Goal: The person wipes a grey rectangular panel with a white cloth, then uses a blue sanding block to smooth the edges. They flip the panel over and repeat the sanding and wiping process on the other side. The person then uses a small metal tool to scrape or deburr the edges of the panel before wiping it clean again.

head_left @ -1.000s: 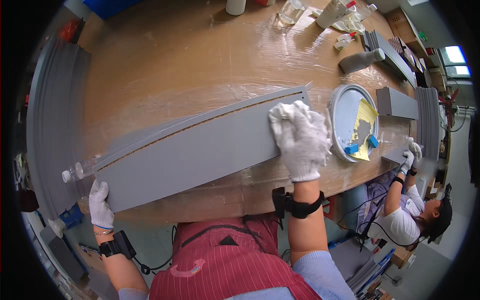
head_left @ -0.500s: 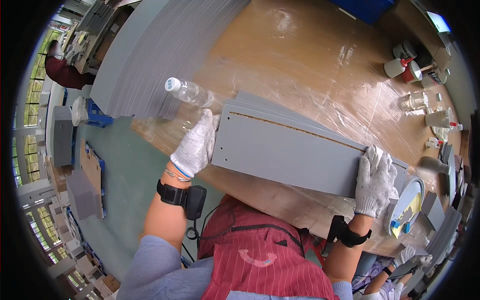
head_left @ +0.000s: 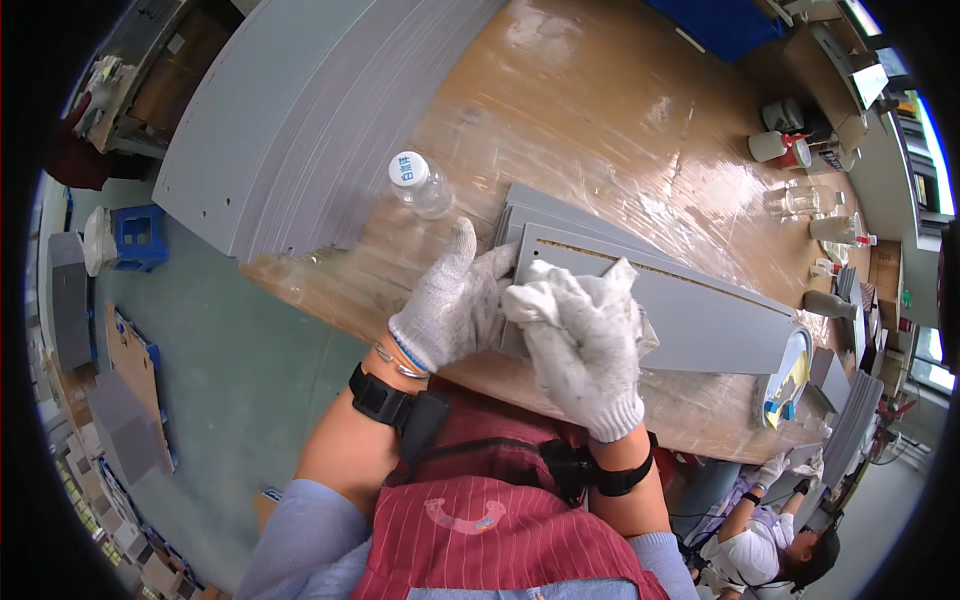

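A long grey panel (head_left: 690,315) lies on top of a few similar panels, with a narrow brown groove along its far side and a small dark hole near its left end. My right hand (head_left: 590,350), in a white work glove with dark smudges, is closed on a crumpled white cloth (head_left: 620,285) over the panel's left part. At the panel's left end is my gloved left hand (head_left: 455,300), its thumb raised apart and its fingers stretched toward the end edge; the fingertips are partly hidden. Just beyond it stands a clear plastic bottle (head_left: 430,195) with a white cap.
A tall stack of grey panels (head_left: 290,130) fills the table's far left. Plastic film covers the brown tabletop (head_left: 560,120). Jars and bottles (head_left: 805,200) line the right side, near a round lid (head_left: 790,375) with yellow and blue items. A co-worker (head_left: 760,540) is at lower right.
My right hand has moved left with the cloth, from the panel's right end to its left part. My left hand stays by the left end. The view has shifted.
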Tool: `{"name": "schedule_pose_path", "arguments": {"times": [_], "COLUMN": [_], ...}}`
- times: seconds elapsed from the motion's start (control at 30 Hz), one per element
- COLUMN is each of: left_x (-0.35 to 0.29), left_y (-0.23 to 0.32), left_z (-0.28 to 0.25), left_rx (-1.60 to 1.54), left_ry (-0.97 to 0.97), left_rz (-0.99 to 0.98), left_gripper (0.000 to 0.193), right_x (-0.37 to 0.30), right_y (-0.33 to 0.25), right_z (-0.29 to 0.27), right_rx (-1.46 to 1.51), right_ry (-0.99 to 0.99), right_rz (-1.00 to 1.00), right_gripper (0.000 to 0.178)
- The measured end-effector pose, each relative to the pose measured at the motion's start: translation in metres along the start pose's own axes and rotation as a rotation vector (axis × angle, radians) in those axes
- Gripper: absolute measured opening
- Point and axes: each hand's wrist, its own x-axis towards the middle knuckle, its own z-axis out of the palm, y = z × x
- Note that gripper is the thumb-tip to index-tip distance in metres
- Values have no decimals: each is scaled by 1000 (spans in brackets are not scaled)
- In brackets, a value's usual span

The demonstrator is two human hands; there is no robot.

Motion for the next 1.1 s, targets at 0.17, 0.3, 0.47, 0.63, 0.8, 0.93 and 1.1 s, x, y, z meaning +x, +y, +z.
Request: {"name": "schedule_pose_path", "arguments": {"times": [0.17,0.3,0.47,0.63,0.8,0.93,1.1], "left_x": [5,9,-2,2,4,1,6], "left_y": [4,-2,1,-3,-4,-1,-4], "left_z": [-8,-10,-1,11,-15,-15,3], "left_rx": [-32,-272,88,65,165,56,103], "left_ry": [-47,-200,20,43,34,-19,1], "left_rz": [-100,-75,-15,-12,33,-28,18], "left_gripper": [84,80,92,91,95,98,97], "right_x": [7,30,24,34,-11,-21,-7], "right_y": [70,-1,2,29,-22,-14,25], "right_z": [-9,50,24,26,44,3,11], "right_rx": [-844,-594,-114,-598,-323,-24,-400], "right_ry": [441,259,96,261,-197,-251,234], "right_rz": [182,-6,35,-52,-112,-146,-3], "right_gripper": [20,21,22,22,28,23,20]}}
